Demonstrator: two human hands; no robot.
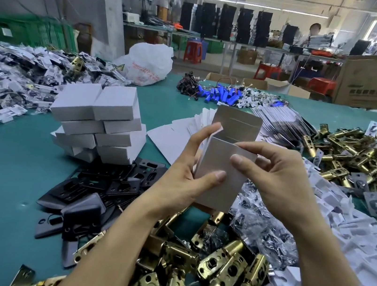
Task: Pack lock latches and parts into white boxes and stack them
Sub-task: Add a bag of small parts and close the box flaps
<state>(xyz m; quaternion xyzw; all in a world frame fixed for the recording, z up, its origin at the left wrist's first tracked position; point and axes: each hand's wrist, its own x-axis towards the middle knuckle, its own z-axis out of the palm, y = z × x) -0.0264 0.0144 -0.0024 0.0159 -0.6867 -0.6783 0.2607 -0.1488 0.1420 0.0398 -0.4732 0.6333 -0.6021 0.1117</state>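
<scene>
Gripping a white box (218,194) upright above the green table (4,175), the left hand (177,173) wraps the box's left side, with the thumb laid across the front face and the fingers curled behind the left edge. The right hand (277,181) pinches the upper right corner, thumb pressed on the front and forefinger hooked over the rim. The box's top is open, its lid flap (236,123) standing up at the back; what lies inside cannot be seen. Just below the hands and forearms lies a heap of brass latches (211,270), some touching clear bags of dark small parts (264,231) to the right. Left of the heap lies a spread of black plates (106,186), and at its far edge rises a leaning stack of closed white boxes (101,126), laid two to a layer. Flat unfolded box blanks (171,137) lie fanned out behind the held box. A second pile of brass latches (353,154) fills the far right, with white card pieces (352,243) strewn below it. Bagged parts (20,76) cover the far left, near a white plastic bag (148,62). Blue cylindrical cells (219,94) with wires sit at the table's far side. Beyond stand red stools (193,51), a large cardboard carton (372,80) and another person (314,30) at a bench.
</scene>
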